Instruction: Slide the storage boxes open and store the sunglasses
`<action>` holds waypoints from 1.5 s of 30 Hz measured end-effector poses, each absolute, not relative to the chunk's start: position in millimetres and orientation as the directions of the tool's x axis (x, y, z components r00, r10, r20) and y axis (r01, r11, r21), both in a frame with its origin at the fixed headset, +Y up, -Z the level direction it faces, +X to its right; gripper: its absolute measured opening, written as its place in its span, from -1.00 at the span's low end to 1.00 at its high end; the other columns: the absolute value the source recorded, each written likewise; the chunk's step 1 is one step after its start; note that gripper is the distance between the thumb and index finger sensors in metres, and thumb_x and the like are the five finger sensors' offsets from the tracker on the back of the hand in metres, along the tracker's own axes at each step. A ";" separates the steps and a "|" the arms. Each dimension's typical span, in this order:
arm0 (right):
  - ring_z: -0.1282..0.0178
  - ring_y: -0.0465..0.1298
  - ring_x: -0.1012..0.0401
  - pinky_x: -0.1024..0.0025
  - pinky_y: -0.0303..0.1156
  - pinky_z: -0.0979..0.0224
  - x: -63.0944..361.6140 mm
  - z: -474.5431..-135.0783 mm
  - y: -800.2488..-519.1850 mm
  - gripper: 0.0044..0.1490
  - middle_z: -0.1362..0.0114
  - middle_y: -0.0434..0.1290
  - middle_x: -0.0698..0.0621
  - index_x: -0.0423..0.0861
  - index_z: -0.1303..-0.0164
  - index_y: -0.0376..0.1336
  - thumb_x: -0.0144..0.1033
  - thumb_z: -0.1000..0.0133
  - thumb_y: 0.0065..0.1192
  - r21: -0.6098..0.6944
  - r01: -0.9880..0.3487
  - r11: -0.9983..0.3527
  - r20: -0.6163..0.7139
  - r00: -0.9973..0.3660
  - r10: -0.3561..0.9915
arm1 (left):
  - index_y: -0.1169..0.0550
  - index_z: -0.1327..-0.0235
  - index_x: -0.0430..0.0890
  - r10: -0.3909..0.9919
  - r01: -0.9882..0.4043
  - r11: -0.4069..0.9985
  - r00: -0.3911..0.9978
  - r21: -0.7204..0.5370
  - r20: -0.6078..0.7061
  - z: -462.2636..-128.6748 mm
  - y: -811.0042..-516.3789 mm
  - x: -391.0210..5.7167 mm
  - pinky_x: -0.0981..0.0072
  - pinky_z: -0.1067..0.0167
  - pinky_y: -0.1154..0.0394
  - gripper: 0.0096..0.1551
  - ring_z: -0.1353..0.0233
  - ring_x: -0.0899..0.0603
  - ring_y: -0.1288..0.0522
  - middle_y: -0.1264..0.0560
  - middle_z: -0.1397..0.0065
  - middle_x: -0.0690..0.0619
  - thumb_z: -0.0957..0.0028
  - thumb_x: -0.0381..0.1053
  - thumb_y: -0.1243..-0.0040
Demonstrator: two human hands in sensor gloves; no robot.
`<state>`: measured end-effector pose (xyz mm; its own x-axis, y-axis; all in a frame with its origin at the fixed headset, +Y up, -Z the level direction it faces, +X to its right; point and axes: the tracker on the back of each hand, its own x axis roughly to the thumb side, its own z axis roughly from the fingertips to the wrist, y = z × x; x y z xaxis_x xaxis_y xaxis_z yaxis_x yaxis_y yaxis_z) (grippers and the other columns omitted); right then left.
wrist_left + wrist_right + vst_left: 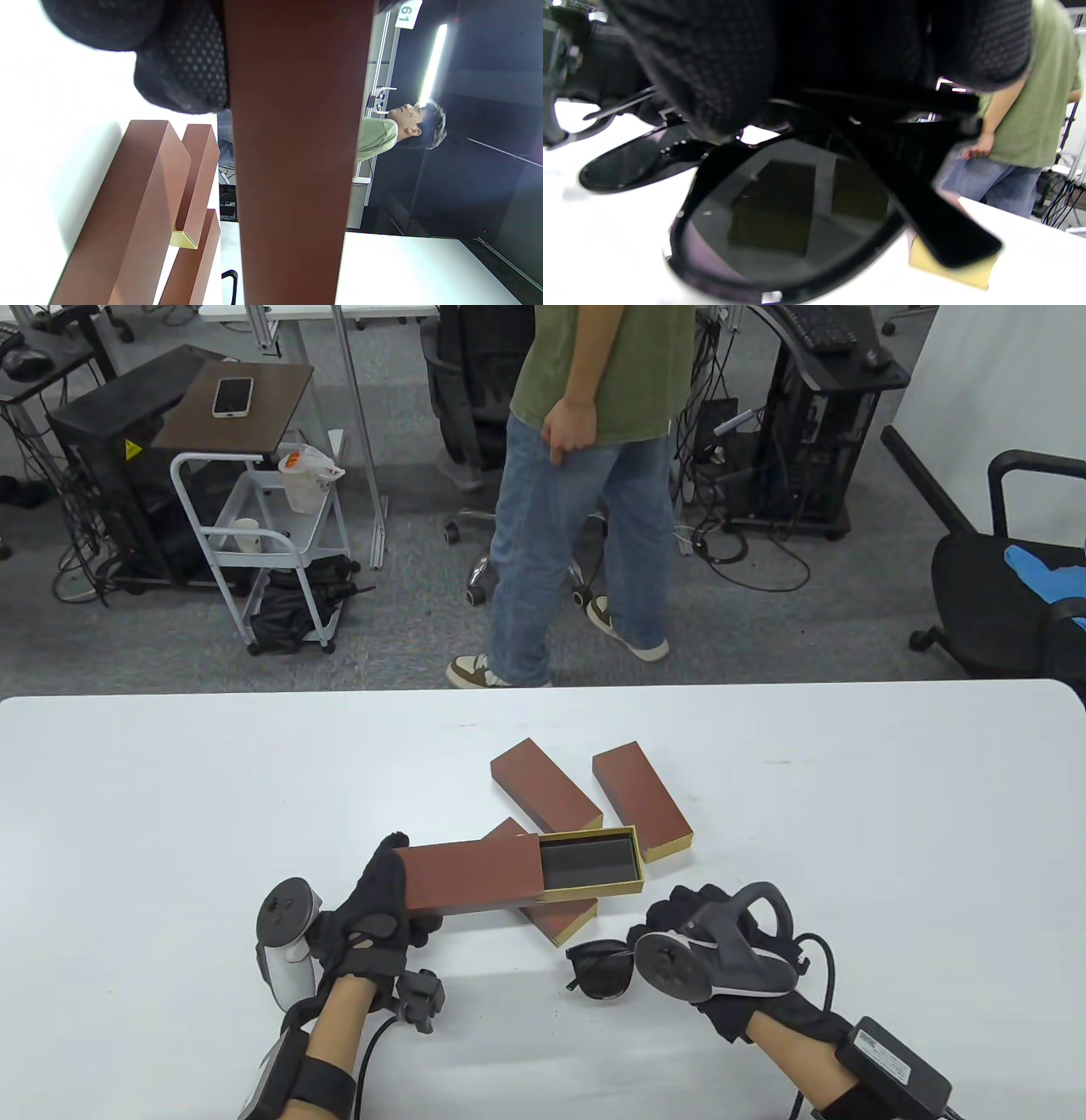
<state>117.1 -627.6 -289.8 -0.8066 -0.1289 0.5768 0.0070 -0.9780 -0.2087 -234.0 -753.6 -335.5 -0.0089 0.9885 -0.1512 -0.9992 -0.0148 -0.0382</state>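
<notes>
The black sunglasses, folded with dark lenses, sit low above the table, gripped by the right hand; only the right wrist view shows its fingers closed on the frame. The left hand holds the brown sleeve, its gold tray slid out.

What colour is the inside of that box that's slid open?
The open box's tray has a dark grey lining with a gold rim; the sleeve is reddish brown. The table view shows it best.
</notes>
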 end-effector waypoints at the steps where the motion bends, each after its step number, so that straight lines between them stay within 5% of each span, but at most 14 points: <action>1: 0.09 0.62 0.05 0.05 0.54 -0.06 117.9 -290.5 -620.2 -0.55 0.02 0.66 -0.02 0.13 0.21 0.53 -0.16 0.32 0.56 -0.221 0.005 -0.975 0.569 -0.811 -0.133 | -0.14 -0.63 -0.04 0.988 -0.999 -0.013 -0.007 -0.040 -0.153 -335.3 -753.5 -233.9 0.02 0.21 -0.55 -0.12 0.15 -0.13 -0.64 -0.57 -0.12 -0.11 -0.06 0.33 0.24; 10: 0.04 0.58 0.03 0.03 0.50 -0.12 114.2 -306.8 -570.1 -0.56 -0.02 0.63 -0.02 0.13 0.20 0.53 -0.19 0.30 0.54 -0.368 0.095 -0.925 0.405 -0.879 -0.251 | -0.13 -0.63 -0.04 0.987 -0.997 -0.020 -0.007 -0.079 -0.158 -334.6 -753.9 -226.5 0.00 0.18 -0.55 -0.12 0.14 -0.14 -0.63 -0.57 -0.12 -0.12 -0.06 0.32 0.23; 29: 0.03 0.60 0.07 0.06 0.53 -0.13 87.2 -313.1 -562.8 -0.57 -0.01 0.66 0.08 0.19 0.24 0.55 -0.15 0.34 0.55 -0.406 0.318 -0.857 0.320 -0.829 -0.459 | -0.13 -0.63 -0.06 0.985 -0.981 -0.112 -0.089 -0.157 -0.148 -331.9 -742.2 -203.0 -0.01 0.17 -0.55 -0.12 0.13 -0.15 -0.63 -0.56 -0.13 -0.14 -0.07 0.32 0.22; 45: 0.15 0.69 0.14 0.16 0.61 0.00 66.3 -324.9 -575.0 -0.55 0.08 0.71 0.12 0.21 0.29 0.56 -0.09 0.41 0.59 -0.302 0.237 -0.923 0.374 -0.861 -0.344 | -0.11 -0.63 -0.07 0.986 -0.971 -0.117 -0.089 -0.208 -0.140 -330.8 -737.1 -191.5 -0.02 0.16 -0.54 -0.12 0.13 -0.16 -0.62 -0.55 -0.13 -0.15 -0.07 0.31 0.22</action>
<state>66.3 -575.0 -324.9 -0.8612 -0.3441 0.3741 0.2374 -0.9231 -0.3024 -191.5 -737.1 -330.8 -0.0890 0.9861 -0.1403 -0.9712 -0.1172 -0.2075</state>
